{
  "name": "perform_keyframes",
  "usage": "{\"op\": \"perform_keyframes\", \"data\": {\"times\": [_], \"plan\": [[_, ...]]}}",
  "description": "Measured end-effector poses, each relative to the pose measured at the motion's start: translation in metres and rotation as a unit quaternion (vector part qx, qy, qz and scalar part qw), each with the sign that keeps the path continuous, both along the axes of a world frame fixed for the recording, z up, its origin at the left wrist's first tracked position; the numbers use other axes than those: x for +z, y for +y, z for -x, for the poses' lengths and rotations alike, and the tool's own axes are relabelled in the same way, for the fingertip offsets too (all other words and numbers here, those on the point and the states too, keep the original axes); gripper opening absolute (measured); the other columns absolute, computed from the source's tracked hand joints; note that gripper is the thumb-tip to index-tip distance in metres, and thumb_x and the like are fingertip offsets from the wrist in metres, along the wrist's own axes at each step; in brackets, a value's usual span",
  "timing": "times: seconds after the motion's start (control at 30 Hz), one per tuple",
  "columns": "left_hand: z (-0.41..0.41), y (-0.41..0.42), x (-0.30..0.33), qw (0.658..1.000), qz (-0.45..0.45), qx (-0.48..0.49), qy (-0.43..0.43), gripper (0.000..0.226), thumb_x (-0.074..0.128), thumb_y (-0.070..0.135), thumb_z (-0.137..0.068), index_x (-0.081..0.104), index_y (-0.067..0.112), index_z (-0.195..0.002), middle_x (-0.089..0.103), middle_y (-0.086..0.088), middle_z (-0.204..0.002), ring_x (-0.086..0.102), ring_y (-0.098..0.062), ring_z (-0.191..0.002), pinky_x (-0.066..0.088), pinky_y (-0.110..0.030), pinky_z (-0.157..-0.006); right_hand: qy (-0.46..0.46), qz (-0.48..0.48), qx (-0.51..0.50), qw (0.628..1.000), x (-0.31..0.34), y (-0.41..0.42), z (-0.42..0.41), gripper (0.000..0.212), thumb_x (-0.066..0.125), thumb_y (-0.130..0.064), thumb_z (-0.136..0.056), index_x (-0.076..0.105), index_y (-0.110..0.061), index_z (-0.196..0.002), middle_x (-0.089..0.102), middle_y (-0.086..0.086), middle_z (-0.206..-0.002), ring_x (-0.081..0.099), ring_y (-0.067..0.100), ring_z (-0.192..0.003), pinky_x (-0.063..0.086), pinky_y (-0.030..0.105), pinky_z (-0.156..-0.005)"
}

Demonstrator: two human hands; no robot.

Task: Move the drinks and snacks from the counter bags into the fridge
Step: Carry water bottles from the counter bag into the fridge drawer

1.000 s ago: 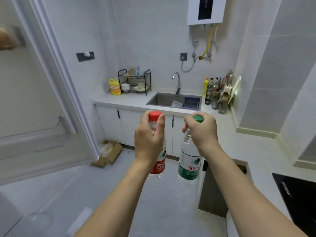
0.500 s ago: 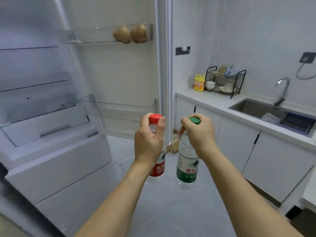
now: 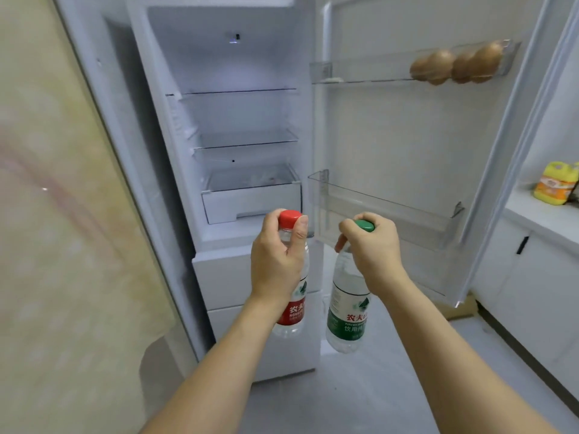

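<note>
Half a second ago the fridge (image 3: 238,126) stood off at nine o'clock and the sink showed at three; now it fills twelve o'clock, its shelves and drawer (image 3: 250,205) bare, and the sink is gone from view. The left hand (image 3: 277,261) grips the neck of the red-capped bottle (image 3: 291,311), the right hand (image 3: 372,252) curls over the green-capped bottle (image 3: 347,314), both hanging before the fridge. At one o'clock the upper door shelf (image 3: 360,73) holds brown round items (image 3: 457,65); a yellow jug (image 3: 556,187) stands on the tabletop (image 3: 545,217) at three.
</note>
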State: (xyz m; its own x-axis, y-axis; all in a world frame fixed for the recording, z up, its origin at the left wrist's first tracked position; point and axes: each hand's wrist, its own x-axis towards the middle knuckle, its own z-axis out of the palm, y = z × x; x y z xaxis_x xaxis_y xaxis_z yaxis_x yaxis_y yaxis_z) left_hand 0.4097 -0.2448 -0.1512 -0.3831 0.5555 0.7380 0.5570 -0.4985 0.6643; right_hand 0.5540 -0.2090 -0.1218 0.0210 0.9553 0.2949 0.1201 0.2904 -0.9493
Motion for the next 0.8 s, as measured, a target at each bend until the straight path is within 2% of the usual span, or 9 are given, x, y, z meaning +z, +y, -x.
{"op": "perform_keyframes", "data": {"times": [0.07, 0.13, 0.23, 0.3, 0.47, 0.57, 0.8], "plan": [[0.020, 0.004, 0.000, 1.000, 0.004, 0.013, -0.001, 0.030, 0.052, 0.052, -0.097, 0.058, 0.023, -0.105, 0.064, 0.017, -0.083, 0.062, -0.003, -0.080, 0.045, -0.007, -0.068, 0.008, -0.005, 0.016, 1.000, 0.001, 0.008, 0.021, 0.012, 0.058, -0.017, -0.074, 0.057, -0.012, -0.063, 0.067, 0.006, -0.056, 0.048, 0.009, -0.045, 0.044, 0.032, -0.051], [0.039, 0.009, 0.001, 1.000, 0.007, 0.025, -0.005, 0.030, 0.053, 0.052, -0.097, 0.058, 0.023, -0.104, 0.064, 0.017, -0.083, 0.062, -0.004, -0.080, 0.044, -0.007, -0.069, 0.013, -0.006, 0.030, 0.999, 0.001, 0.017, 0.040, 0.012, 0.058, -0.017, -0.073, 0.058, -0.009, -0.064, 0.067, 0.006, -0.055, 0.050, 0.012, -0.049, 0.047, 0.035, -0.055], [0.059, 0.016, 0.006, 0.999, 0.002, 0.034, -0.003, 0.031, 0.053, 0.052, -0.097, 0.057, 0.022, -0.103, 0.064, 0.015, -0.084, 0.062, -0.001, -0.080, 0.043, -0.005, -0.069, 0.023, -0.012, 0.040, 0.999, 0.003, 0.029, 0.063, 0.012, 0.059, -0.018, -0.072, 0.058, -0.013, -0.062, 0.066, 0.005, -0.054, 0.050, 0.015, -0.051, 0.049, 0.036, -0.058], [0.073, 0.025, 0.010, 0.999, -0.005, 0.042, 0.002, 0.027, 0.053, 0.048, -0.097, 0.057, 0.022, -0.102, 0.064, 0.020, -0.089, 0.062, 0.002, -0.078, 0.042, -0.003, -0.067, 0.027, -0.014, 0.048, 0.998, 0.005, 0.038, 0.079, 0.012, 0.060, -0.019, -0.073, 0.057, -0.014, -0.062, 0.066, 0.005, -0.055, 0.052, 0.016, -0.052, 0.049, 0.036, -0.059], [0.098, 0.050, 0.012, 0.998, -0.011, 0.054, 0.001, 0.021, 0.055, 0.043, -0.099, 0.056, 0.023, -0.104, 0.063, 0.018, -0.078, 0.062, 0.004, -0.075, 0.042, -0.003, -0.065, 0.033, -0.015, 0.062, 0.997, 0.006, 0.068, 0.107, 0.013, 0.059, -0.020, -0.071, 0.058, -0.009, -0.064, 0.067, 0.008, -0.055, 0.055, 0.022, -0.056, 0.050, 0.038, -0.061], [0.107, 0.070, 0.010, 0.998, -0.016, 0.061, -0.001, 0.021, 0.054, 0.043, -0.099, 0.055, 0.022, -0.104, 0.063, 0.017, -0.090, 0.062, 0.003, -0.074, 0.042, -0.004, -0.064, 0.029, -0.013, 0.063, 0.998, 0.005, 0.092, 0.115, 0.015, 0.059, -0.019, -0.071, 0.058, -0.005, -0.065, 0.067, 0.008, -0.055, 0.056, 0.025, -0.058, 0.049, 0.039, -0.062], [0.124, 0.119, 0.009, 0.996, -0.005, 0.092, -0.006, 0.022, 0.053, 0.045, -0.099, 0.057, 0.024, -0.103, 0.062, 0.018, -0.092, 0.061, -0.002, -0.075, 0.043, -0.005, -0.066, 0.024, -0.009, 0.086, 0.996, 0.013, 0.150, 0.138, 0.015, 0.057, -0.020, -0.070, 0.055, -0.010, -0.060, 0.067, 0.008, -0.057, 0.045, 0.019, -0.053, 0.041, 0.035, -0.055]]}}
